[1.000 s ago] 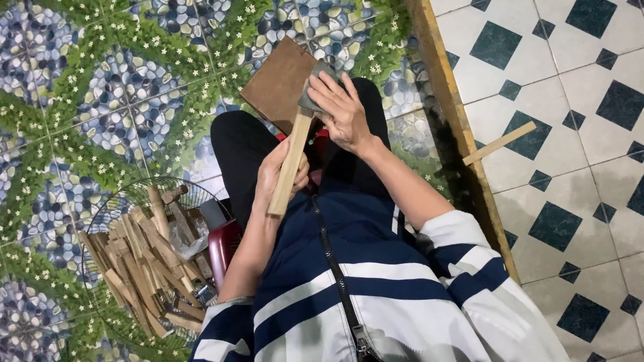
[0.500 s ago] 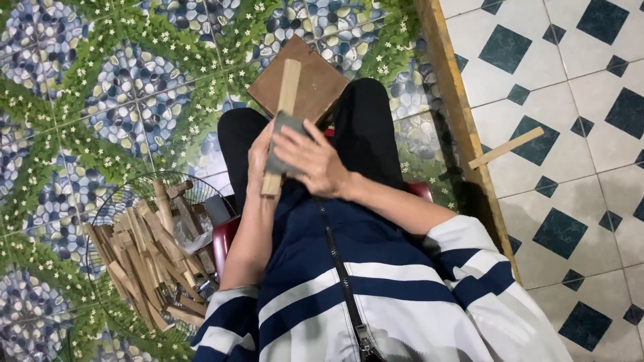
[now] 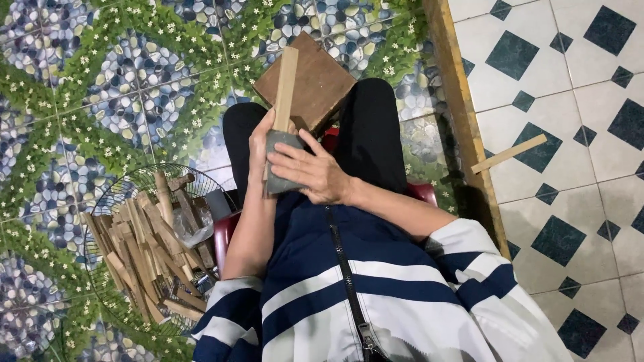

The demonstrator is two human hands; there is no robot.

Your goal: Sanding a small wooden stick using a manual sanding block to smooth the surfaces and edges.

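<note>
While the person sits on a red stool (image 3: 424,192) with knees apart, both hands meet on one pale wooden stick (image 3: 286,79). Compared with a second ago, the stick has swung from a slant across the lap to near-upright, and the right hand (image 3: 315,173) has slid from its upper end down to the lower part. Judgement: the work has moved from the stick's top toward its base, consistent with rubbing along the length.

Left hand (image 3: 258,151): closed around the stick's lower portion from the left side, fingers wrapped. Right hand: pressing a grey pad (image 3: 282,164), probably an abrasive sponge, against the same lower portion, fingers spread over it. Hands touching, both clamped on stick and pad.

Stick position: rises from between the hands, upper end in front of a brown wooden block (image 3: 315,84) that lies on the patterned pebble-print floor (image 3: 80,100) beyond the knees.

Left of the lap: wire basket (image 3: 100,201) holding many similar sticks. Right: wooden threshold strip (image 3: 463,121), one loose stick (image 3: 508,153) on the chequered tiles.
</note>
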